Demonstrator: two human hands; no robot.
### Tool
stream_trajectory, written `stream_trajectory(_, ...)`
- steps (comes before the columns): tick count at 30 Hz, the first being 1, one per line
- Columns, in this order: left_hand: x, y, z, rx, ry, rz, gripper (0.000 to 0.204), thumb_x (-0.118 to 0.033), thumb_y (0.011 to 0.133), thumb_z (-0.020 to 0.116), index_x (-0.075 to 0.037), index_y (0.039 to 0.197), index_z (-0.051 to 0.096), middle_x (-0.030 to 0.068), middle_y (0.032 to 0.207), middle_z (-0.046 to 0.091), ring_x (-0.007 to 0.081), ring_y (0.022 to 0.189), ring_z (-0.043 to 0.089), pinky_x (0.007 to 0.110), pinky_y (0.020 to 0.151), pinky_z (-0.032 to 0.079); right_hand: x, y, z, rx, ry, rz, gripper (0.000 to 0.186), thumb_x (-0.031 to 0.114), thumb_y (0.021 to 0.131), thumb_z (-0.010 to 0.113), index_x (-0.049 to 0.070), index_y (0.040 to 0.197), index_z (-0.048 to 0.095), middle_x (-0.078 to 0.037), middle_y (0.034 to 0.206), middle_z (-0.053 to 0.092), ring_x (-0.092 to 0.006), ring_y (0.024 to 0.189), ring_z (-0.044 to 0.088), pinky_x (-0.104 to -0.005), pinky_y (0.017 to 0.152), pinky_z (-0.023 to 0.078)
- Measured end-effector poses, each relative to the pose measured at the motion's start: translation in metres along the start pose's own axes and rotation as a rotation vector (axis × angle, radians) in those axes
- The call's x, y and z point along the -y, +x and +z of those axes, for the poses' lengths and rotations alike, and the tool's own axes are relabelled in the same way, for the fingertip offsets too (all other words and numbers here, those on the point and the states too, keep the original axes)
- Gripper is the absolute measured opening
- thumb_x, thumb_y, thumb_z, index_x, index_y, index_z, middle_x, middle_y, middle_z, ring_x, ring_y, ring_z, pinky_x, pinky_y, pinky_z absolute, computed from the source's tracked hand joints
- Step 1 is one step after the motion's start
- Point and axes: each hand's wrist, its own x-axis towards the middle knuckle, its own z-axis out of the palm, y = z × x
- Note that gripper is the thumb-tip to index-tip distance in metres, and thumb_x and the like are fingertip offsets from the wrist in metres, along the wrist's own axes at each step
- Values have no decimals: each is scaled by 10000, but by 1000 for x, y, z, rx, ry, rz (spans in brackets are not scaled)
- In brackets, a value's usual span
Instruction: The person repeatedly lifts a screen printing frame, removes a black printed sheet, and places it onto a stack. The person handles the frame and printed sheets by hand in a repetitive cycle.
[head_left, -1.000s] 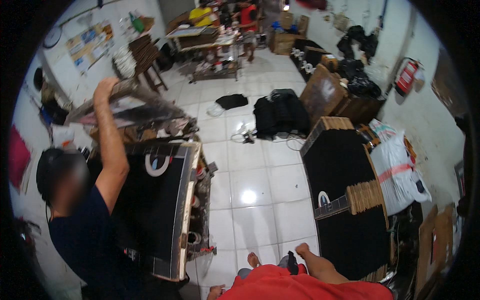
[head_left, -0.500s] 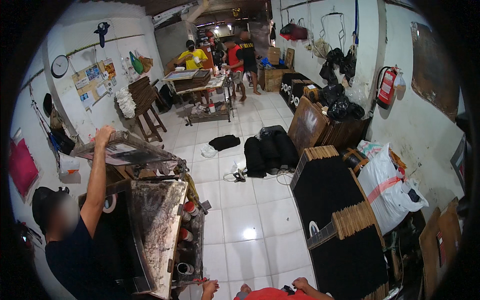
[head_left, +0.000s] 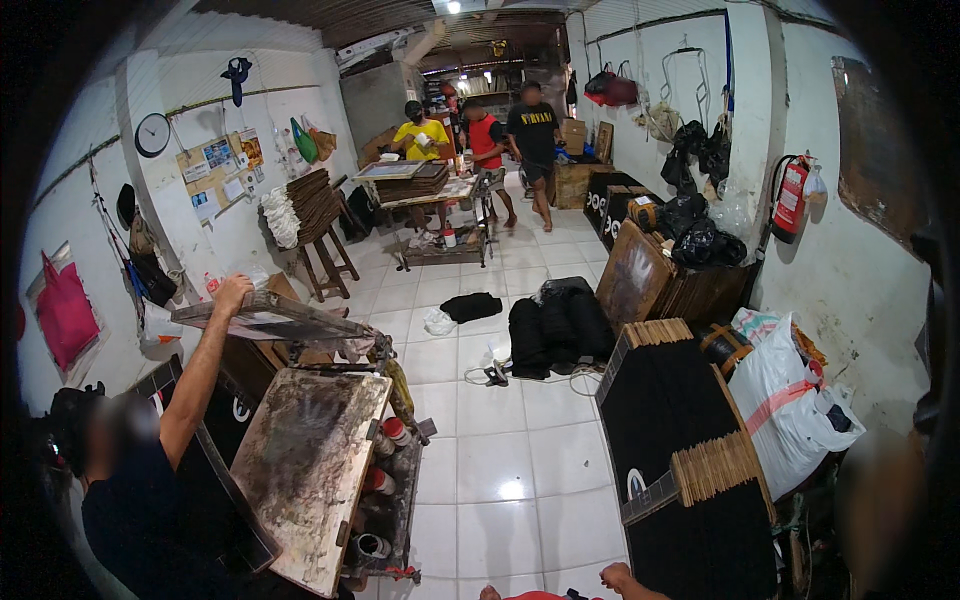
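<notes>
My right hand (head_left: 618, 577) shows at the lower edge, right of the middle. Its fingers look curled in, and nothing shows in them. Closest to it is a long board layered with black fabric panels (head_left: 715, 545), standing off to its right without contact. A bit of my red shirt (head_left: 535, 596) shows at the bottom. My left hand is out of the picture.
At left a co-worker's hand (head_left: 234, 292) holds up a hinged frame (head_left: 275, 325) over a stained board (head_left: 310, 430). Jars (head_left: 396, 431) stand on the shelf beside it. Black bundles (head_left: 560, 328) and a cable lie on the tiles. Other people stand around a far table (head_left: 440, 190).
The view has tilted up, and my left hand has dropped out of it. At left a black panel has shifted leftward off the stained board. At the back, the person in black has turned this way.
</notes>
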Motion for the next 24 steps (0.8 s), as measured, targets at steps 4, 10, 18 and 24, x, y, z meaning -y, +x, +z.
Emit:
stream_trajectory(4,33,3,-1,31,441,234,242,-205,815,616,-92,1029,608,97,816,644,221,702,624,363,628,481,8,2,29,23,79,-43,171,185,770,568,46,713,651,-64,613,621,-159,453,537,-325,386,410)
stream_trajectory(10,25,-1,9,59,187,88,230,-219,824,617,-70,999,613,99,824,648,214,691,625,351,602,485,11,-7,43,33,110,-99,140,134,749,607,23,819,655,-83,685,636,-176,551,600,-305,440,461)
stream_trajectory(18,-15,0,13,-19,-112,-81,242,-249,805,661,-43,921,608,90,807,646,204,646,618,341,577,477,-41,-1,38,-61,209,1,172,181,753,563,45,765,667,-79,671,638,-177,500,569,-333,423,439)
stream_trajectory(24,16,22,-2,76,13,-68,232,-296,837,614,-71,893,618,90,765,629,197,634,586,359,569,446,-101,23,36,-150,-197,-216,264,300,703,591,117,859,700,-102,902,674,-257,826,651,-364,751,516)
